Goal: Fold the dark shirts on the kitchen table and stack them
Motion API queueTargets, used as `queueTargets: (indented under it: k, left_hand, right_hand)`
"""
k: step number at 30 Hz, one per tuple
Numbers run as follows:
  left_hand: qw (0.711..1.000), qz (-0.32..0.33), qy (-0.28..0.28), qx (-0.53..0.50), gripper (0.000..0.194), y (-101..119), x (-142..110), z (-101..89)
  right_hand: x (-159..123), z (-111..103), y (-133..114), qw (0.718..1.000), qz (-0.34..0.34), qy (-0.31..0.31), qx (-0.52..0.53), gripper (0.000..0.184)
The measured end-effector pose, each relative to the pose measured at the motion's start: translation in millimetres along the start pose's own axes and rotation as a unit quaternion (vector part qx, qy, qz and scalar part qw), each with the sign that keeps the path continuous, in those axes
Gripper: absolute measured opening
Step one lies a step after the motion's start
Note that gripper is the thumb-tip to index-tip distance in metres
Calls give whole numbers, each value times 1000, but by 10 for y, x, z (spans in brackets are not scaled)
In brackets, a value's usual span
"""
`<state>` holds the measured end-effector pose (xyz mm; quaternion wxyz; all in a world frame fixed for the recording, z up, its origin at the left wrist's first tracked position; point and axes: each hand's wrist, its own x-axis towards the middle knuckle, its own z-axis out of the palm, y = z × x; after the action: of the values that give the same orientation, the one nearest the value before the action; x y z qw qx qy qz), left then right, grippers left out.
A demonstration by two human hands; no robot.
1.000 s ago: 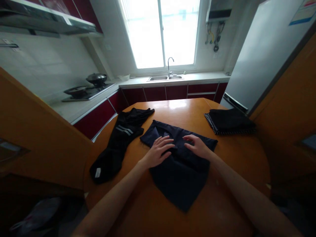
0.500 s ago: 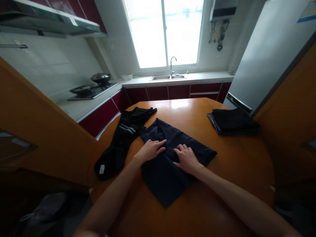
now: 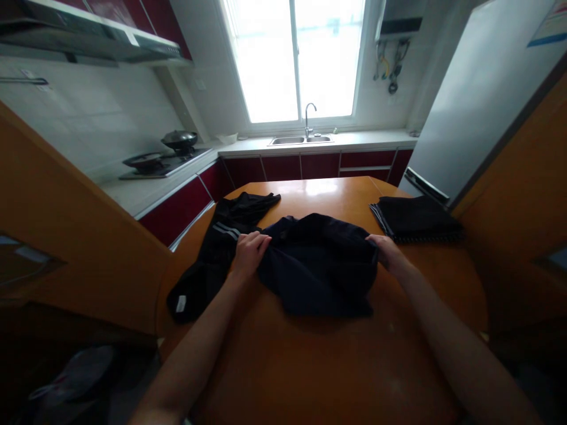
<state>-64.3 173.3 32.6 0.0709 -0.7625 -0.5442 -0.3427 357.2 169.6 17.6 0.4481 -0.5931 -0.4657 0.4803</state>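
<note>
A dark navy garment [image 3: 321,265] is lifted off the round orange table [image 3: 328,366], its top edge raised and its lower part hanging onto the tabletop. My left hand [image 3: 248,251] is closed on the garment's left edge. My right hand [image 3: 386,251] grips its right edge, fingers curled into the cloth. Just left of my left hand lies a black garment with grey stripes [image 3: 221,248], flat on the table.
A folded black stack [image 3: 414,218] rests on the table's far right. A counter with a stove and pans [image 3: 162,156] runs along the left, a sink [image 3: 301,139] sits under the window, and a grey fridge [image 3: 469,100] stands at the right.
Both hands left the middle of the flat navy garment, moved apart to its left and right edges, gripped them and raised the cloth off the table.
</note>
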Motion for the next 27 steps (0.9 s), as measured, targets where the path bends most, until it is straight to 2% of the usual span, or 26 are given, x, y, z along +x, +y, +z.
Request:
queueTargets:
  k: [2,3,4,6,8,10,11,13,16,18,21,23,25,27]
  left_hand:
    - [998,-47,-2,51,33,-176,20,-17]
    - [995,-74,-6,72,30,-241,25,-23]
    - [991,-98,-9,86,27,-280,27,-24]
    - [989,-117,-4,90,22,-265,23,-13]
    - [994,-89,6,60,21,-122,8,22]
    - [999,-29,0,14,22,108,-23,77]
    - [1000,3,-13,-8,22,234,-46,109]
    - [995,67,-54,-49,23,461,-98,169]
    - [981,121,-107,-104,24,694,-163,217]
    - [975,111,-119,-154,24,806,-180,214]
    - [953,31,-133,-271,24,1003,-191,194]
    - [915,-48,-170,-362,34,1158,-221,203]
    - [870,-107,-227,-424,46,1290,-279,244]
    - [860,-130,-263,-417,48,1358,-340,301]
  right_hand:
    - [87,-240,49,997,44,20,-65,14]
    - [112,-323,73,990,54,26,-130,13]
    - [125,-374,90,977,49,41,-205,11]
    - [122,-373,103,938,-20,85,-335,11]
    - [90,-253,94,900,-133,111,-399,21]
    - [45,-75,85,870,-200,96,-441,35]
    - [24,9,84,857,-199,83,-468,40]
    - [-7,126,79,838,-155,73,-518,42]
    - [-50,162,19,844,-88,80,-523,26]
    - [-128,173,-69,859,-87,74,-499,25]
    - [-398,346,-217,867,-166,50,-468,27]
    - [-671,571,-277,870,-222,24,-440,27]
    - [-965,806,-286,880,-261,-49,-394,28]
    - [-1197,964,-264,885,-280,-176,-328,34]
